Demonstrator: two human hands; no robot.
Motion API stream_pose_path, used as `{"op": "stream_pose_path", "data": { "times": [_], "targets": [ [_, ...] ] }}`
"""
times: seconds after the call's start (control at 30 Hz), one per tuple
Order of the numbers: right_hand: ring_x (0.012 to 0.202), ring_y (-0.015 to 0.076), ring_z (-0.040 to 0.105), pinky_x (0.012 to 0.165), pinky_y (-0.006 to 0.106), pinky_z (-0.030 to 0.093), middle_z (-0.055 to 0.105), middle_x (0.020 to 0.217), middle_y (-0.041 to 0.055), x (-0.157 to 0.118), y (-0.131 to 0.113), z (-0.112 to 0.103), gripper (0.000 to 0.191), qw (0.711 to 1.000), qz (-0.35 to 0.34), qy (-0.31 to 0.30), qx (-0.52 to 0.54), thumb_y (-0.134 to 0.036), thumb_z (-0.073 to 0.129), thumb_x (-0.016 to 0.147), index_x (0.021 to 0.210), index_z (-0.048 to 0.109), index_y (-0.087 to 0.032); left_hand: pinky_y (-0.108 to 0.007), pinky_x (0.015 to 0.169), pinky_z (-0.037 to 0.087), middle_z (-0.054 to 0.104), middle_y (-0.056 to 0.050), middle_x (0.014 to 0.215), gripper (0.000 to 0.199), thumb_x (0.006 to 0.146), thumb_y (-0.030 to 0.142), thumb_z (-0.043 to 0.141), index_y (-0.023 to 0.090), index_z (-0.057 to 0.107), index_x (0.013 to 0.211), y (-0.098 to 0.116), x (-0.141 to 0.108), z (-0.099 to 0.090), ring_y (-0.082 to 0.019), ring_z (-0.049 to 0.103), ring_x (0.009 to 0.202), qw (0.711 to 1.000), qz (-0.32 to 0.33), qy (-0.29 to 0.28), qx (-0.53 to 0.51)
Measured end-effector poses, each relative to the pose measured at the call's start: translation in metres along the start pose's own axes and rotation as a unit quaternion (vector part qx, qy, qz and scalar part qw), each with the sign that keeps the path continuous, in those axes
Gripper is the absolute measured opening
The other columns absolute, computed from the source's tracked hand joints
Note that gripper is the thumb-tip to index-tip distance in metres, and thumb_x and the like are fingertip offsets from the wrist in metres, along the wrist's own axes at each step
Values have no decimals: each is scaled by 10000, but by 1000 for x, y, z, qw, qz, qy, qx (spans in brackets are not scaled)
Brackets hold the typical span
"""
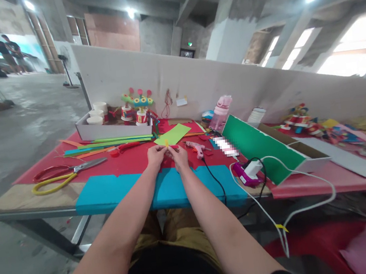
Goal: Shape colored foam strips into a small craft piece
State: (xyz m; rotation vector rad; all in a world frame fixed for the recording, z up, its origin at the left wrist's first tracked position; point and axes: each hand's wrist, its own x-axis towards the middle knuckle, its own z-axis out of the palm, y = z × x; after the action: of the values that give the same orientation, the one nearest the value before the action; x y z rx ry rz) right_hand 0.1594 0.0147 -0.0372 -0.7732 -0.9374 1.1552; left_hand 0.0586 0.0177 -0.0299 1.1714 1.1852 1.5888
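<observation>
My left hand (157, 156) and my right hand (178, 155) meet over the front of the red-covered table, fingers pinched together. Between their fingertips a small yellow piece (166, 142) stands up, likely paper; its lower part is hidden. Just by my right fingers shows a bit of red that I cannot make out. Behind the hands lies a light green paper sheet (177, 133). A pink hot glue gun (198, 148) rests close to the right of my right hand. Under my wrists, blue sheet material (109, 194) covers the table's front edge.
Large scissors (73, 171), red-handled pliers (122, 148) and coloured paper strips (103, 144) lie to the left. A grey tray (114, 130) holds paper cups and figures. On the right are a purple power strip (247, 174) with cables, a green-sided box (265, 148) and a pink bottle (222, 111).
</observation>
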Motion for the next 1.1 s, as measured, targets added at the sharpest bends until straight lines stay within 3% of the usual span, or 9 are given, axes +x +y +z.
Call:
{"op": "stream_pose_path", "data": {
  "times": [0.23,0.37,0.67,0.87,1.1],
  "targets": [
    [733,178,692,758,337,576,725,761,24,0,-1,2,210,999,-6,6,34,-286,741,646,776,625,-170,-268,596,463,714,-70,689,270,591,346,780,132,743,752,5,-2,0,-170,617,614,1000,-3,-25,-5],
    [706,174,688,749,335,574,722,740,17,-1,-2,2,208,1000,1,6,27,-285,744,637,770,630,-172,-254,605,457,710,-60,683,226,593,329,769,141,734,713,3,-1,-1,-163,613,628,1000,5,-17,2],
    [594,157,638,647,287,542,676,600,-18,0,-2,0,197,995,-42,43,-83,-322,697,670,789,676,-166,-218,517,402,664,-29,586,147,599,270,737,135,715,652,3,-2,0,-133,567,548,1000,5,-1,27],
    [553,157,628,589,249,493,661,560,-16,0,-4,-3,215,973,-94,87,-191,-363,662,713,787,698,-164,-212,518,384,654,-18,574,120,599,248,725,137,709,642,8,-4,1,-124,552,550,999,7,19,43],
    [541,154,618,564,236,486,653,550,-19,0,-8,-3,183,967,-92,125,-204,-349,645,722,761,681,-173,-214,517,365,629,-5,545,122,600,251,708,135,697,638,10,-5,0,-114,522,530,998,6,33,48]
  ]
}}
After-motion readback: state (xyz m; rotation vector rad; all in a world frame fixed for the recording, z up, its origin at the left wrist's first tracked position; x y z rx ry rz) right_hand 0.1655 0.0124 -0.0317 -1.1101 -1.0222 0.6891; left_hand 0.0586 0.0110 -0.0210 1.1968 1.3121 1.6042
